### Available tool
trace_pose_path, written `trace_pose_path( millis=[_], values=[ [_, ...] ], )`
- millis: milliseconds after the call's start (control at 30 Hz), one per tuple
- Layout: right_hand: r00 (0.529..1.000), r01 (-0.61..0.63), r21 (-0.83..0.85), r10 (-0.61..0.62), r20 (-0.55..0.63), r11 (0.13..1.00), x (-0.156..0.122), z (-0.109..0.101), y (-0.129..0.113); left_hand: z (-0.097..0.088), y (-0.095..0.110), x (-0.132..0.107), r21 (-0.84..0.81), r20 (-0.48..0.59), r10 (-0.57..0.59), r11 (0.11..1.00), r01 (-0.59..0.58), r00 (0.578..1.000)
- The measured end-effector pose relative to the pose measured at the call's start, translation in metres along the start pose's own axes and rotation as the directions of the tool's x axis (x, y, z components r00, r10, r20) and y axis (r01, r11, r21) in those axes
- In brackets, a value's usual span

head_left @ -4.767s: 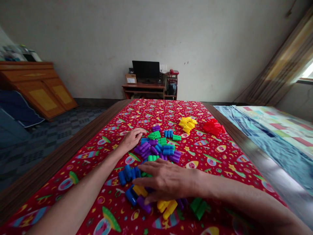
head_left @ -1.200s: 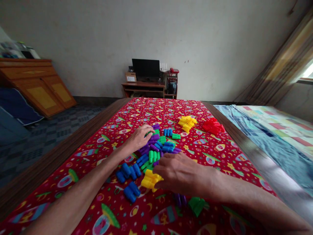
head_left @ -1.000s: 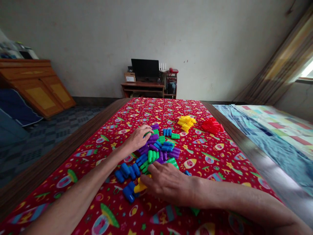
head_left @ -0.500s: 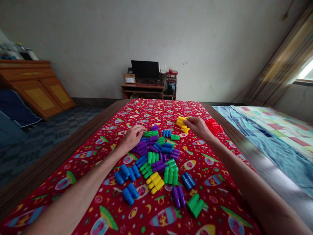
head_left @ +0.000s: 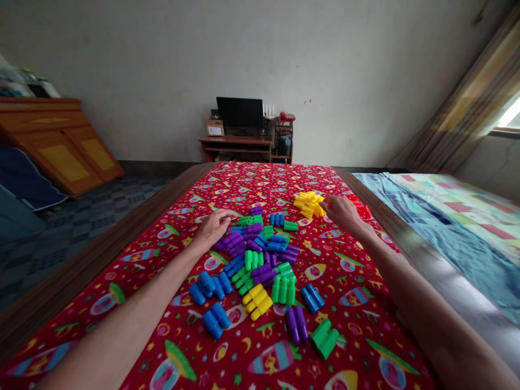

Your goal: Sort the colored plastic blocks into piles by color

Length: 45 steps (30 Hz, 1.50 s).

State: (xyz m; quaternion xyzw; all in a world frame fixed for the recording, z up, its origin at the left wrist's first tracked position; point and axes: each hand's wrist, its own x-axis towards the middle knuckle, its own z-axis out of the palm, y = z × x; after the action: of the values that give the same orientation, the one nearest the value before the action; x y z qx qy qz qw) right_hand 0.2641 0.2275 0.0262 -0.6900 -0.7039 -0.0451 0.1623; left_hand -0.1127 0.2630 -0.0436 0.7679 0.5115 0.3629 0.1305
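Many plastic building blocks in blue, green and purple lie in a loose heap on a red patterned cloth (head_left: 260, 374). My left hand (head_left: 214, 226) rests at the heap's far left edge, fingers loosely stretched beside a green block (head_left: 249, 220) and holding nothing. At the far right, my right hand (head_left: 341, 210) is beside a pile of yellow blocks (head_left: 307, 205), its fingertips at the pile's right edge and partly apart. Red blocks (head_left: 361, 206) lie just behind that hand, partly hidden. One yellow block (head_left: 257, 301) lies at the near side of the mixed heap.
Nearest me are a purple block (head_left: 297, 325), a green block (head_left: 324, 338) and a blue block (head_left: 216, 319). A bed (head_left: 455, 227) adjoins the table's right side. Beyond stand a desk with a monitor (head_left: 240, 115) and, to the left, a wooden cabinet (head_left: 60, 146).
My right hand has let go of the yellow block, now among the other yellow ones, and has shifted right. My left hand has drawn back slightly to the left.
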Motion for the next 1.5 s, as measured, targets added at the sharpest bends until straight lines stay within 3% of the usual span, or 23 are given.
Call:
trace_pose_path(
  millis=[67,133,167,233,267,300,333,433,600,667,733,800,900,933,1000,1100,1233,1367,1500],
  values=[
    [0.988,0.154,0.010,-0.154,-0.020,0.988,-0.013,-0.013,-0.030,-0.001,0.000,-0.001,0.010,0.003,0.008,1.000,-0.008,1.000],
    [0.921,0.384,0.108,-0.389,0.028,0.917,-0.036,-0.023,-0.065,-0.001,0.000,-0.001,0.020,0.006,0.019,1.000,-0.019,1.000],
    [0.838,0.527,0.180,-0.543,0.054,0.831,-0.049,-0.025,-0.083,-0.001,0.000,-0.001,0.023,0.008,0.026,0.999,-0.026,1.000],
    [0.579,0.764,0.298,-0.812,0.074,0.572,-0.080,-0.026,-0.114,-0.001,0.000,-0.002,0.022,0.003,0.042,0.999,-0.042,0.999],
    [0.463,0.833,0.304,-0.883,0.075,0.462,-0.095,-0.025,-0.125,-0.001,0.001,-0.002,0.021,0.000,0.049,0.999,-0.049,0.999],
    [0.391,0.876,0.277,-0.917,0.073,0.395,-0.108,-0.023,-0.133,-0.001,0.001,-0.002,0.020,-0.004,0.055,0.998,-0.055,0.998],
    [0.351,0.904,0.231,-0.933,0.073,0.359,-0.120,-0.021,-0.138,0.000,0.001,-0.002,0.020,-0.006,0.060,0.998,-0.060,0.998],
    [0.346,0.934,0.070,-0.935,0.072,0.351,-0.141,-0.016,-0.143,-0.001,0.001,-0.001,0.024,0.000,0.069,0.997,-0.069,0.998],
    [0.245,0.968,0.048,-0.968,0.063,0.248,-0.138,-0.011,-0.145,-0.003,0.005,-0.002,0.026,0.019,0.080,0.996,-0.080,0.997],
    [0.255,0.958,0.127,-0.966,0.040,0.258,-0.129,-0.014,-0.145,-0.004,0.005,-0.003,0.027,0.020,0.085,0.996,-0.085,0.996],
    [0.327,0.917,0.248,-0.945,-0.014,0.314,-0.114,-0.021,-0.138,-0.003,0.005,-0.003,0.026,0.017,0.089,0.996,-0.089,0.996],
    [0.477,0.833,0.373,-0.872,-0.111,0.409,-0.093,-0.029,-0.124,-0.003,0.004,-0.002,0.022,0.012,0.090,0.996,-0.090,0.996],
    [0.772,0.614,0.499,-0.598,-0.217,0.612,-0.056,-0.034,-0.090,-0.003,0.003,-0.001,0.023,0.009,0.083,0.996,-0.084,0.996],
    [0.846,0.524,0.508,-0.484,-0.221,0.683,-0.044,-0.032,-0.076,-0.002,0.003,-0.001,0.025,0.010,0.080,0.996,-0.080,0.997],
    [0.936,0.349,0.477,-0.278,-0.215,0.807,-0.022,-0.023,-0.049,-0.003,0.003,-0.001,0.028,0.012,0.076,0.997,-0.076,0.997],
    [0.973,0.181,0.374,-0.111,-0.201,0.910,-0.003,-0.001,-0.014,-0.003,0.004,-0.001,0.025,0.005,0.079,0.997,-0.079,0.997],
    [0.976,0.160,0.288,-0.107,-0.192,0.944,0.003,0.024,0.008,-0.002,0.003,-0.001,0.023,0.005,0.090,0.996,-0.090,0.996],
    [0.940,0.294,0.325,-0.210,-0.268,0.899,0.003,0.023,0.007,-0.001,0.000,-0.001,0.028,-0.002,0.100,0.995,-0.100,0.995],
    [0.915,0.380,0.363,-0.289,-0.281,0.851,-0.007,0.009,-0.019,0.000,-0.001,0.000,0.026,0.007,0.104,0.994,-0.104,0.995]
  ],
)
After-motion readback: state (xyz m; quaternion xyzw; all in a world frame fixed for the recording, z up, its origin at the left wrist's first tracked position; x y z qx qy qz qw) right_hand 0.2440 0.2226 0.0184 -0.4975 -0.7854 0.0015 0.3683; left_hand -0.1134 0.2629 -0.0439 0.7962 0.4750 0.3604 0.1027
